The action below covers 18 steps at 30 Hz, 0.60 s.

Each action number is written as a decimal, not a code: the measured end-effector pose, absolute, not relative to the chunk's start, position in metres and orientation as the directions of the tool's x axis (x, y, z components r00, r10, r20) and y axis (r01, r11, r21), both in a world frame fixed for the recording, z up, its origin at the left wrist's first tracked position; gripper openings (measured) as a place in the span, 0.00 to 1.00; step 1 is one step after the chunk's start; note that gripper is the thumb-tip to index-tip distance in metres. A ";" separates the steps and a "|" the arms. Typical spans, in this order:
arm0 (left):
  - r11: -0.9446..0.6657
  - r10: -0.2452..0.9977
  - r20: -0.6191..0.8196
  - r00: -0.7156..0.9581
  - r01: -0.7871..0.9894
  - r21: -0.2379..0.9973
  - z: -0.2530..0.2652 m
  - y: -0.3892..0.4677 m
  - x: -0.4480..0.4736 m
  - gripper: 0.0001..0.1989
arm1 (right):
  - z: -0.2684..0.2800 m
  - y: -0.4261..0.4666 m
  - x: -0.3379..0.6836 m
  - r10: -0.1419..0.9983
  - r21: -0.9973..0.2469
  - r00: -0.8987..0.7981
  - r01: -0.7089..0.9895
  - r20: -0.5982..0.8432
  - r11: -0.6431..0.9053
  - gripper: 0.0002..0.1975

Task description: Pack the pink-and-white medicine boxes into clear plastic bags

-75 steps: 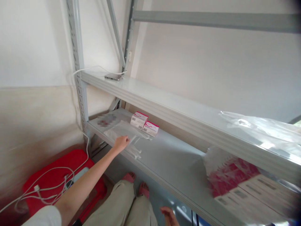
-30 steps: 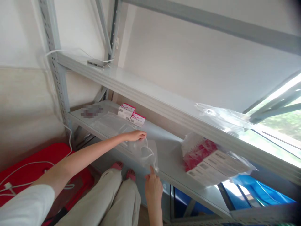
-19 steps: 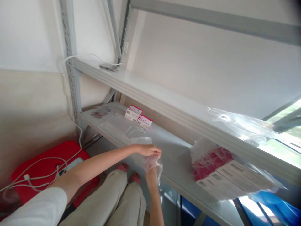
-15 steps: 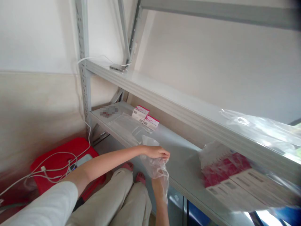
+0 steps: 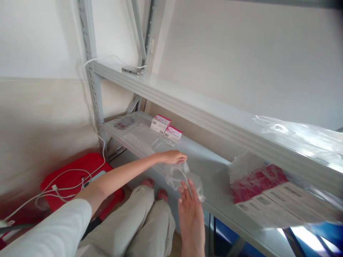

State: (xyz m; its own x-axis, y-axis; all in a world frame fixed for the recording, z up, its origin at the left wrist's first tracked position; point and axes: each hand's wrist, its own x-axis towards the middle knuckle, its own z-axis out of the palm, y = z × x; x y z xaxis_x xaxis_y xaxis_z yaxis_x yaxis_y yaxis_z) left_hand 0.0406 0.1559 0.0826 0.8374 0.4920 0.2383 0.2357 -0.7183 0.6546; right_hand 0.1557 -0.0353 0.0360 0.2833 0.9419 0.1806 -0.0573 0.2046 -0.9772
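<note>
1. From here I count two hands: one left hand (image 5: 173, 157), one right hand (image 5: 190, 212).
2. One clear bag (image 5: 174, 177) at the hands.
3. Two small pink-and-white boxes (image 5: 160, 125).
4. Two shelf boards (image 5: 214, 187).
5. Two pink sandals (image 5: 162, 195).
6. One red container (image 5: 91, 160).
7. Bagged boxes (image 5: 264, 196): too blurred for me to count.

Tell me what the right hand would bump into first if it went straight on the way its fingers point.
Most likely the clear plastic bag held by the left hand; the right hand overlaps it in view, so contact is hard to judge.
</note>
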 end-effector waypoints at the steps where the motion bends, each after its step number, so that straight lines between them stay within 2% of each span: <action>1: -0.719 0.482 0.240 0.843 0.223 0.658 0.083 0.157 0.041 0.12 | 0.038 -0.031 0.149 0.919 -0.964 0.347 -0.117 0.185 0.238 0.25; 3: -0.720 0.460 0.252 0.851 0.192 0.666 0.083 0.160 0.041 0.13 | 0.036 -0.026 0.141 0.886 -0.957 0.430 -0.137 0.174 0.255 0.28; 5: -0.722 0.443 0.276 0.853 0.157 0.674 0.083 0.164 0.040 0.13 | 0.030 -0.024 0.140 0.845 -0.972 0.495 -0.001 0.203 0.235 0.29; 7: -0.722 0.433 0.299 0.851 0.128 0.680 0.084 0.166 0.038 0.14 | 0.022 -0.026 0.143 0.832 -0.975 0.509 0.117 0.222 0.189 0.23; 10: -0.720 0.423 0.315 0.850 0.104 0.687 0.085 0.165 0.038 0.14 | 0.014 -0.028 0.149 0.815 -0.972 0.530 0.161 0.232 0.172 0.17; 12: -0.709 0.429 0.320 0.845 0.096 0.699 0.086 0.163 0.040 0.14 | 0.009 -0.024 0.152 0.781 -0.974 0.584 0.094 0.221 0.206 0.17; 15: -0.687 0.435 0.318 0.842 0.082 0.722 0.085 0.159 0.045 0.15 | 0.004 -0.011 0.157 0.749 -0.955 0.648 -0.113 0.138 0.274 0.23; 18: -0.689 0.401 0.321 0.858 0.052 0.723 0.083 0.157 0.050 0.16 | -0.001 0.002 0.163 0.811 -0.931 0.584 -0.269 0.045 0.246 0.28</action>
